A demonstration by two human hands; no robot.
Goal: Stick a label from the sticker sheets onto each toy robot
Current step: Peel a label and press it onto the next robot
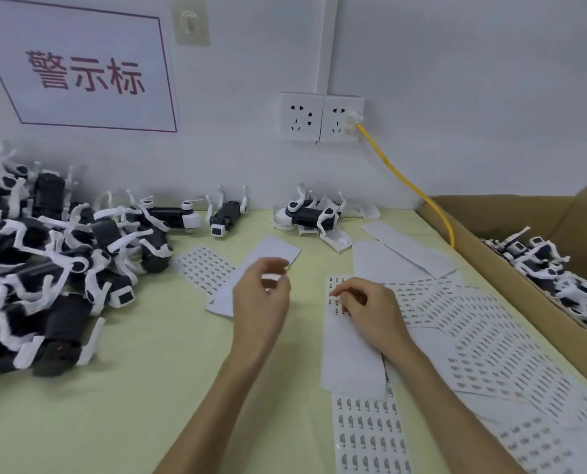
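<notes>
Now, left hand (261, 297): hovers over desk (148, 388), loosely curled, empty.
Right hand (365, 307): curled, pinching sticker sheet (350, 364) near its top.
Toy robots (63, 254): heaped at left.

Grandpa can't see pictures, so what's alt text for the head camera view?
A person's right hand pinches a small printed label on a white sticker sheet on a pale green table, while the left hand hovers, fingers curled. Black-and-white toy robots are heaped at left; more lie in a brown cardboard box at right.
</notes>
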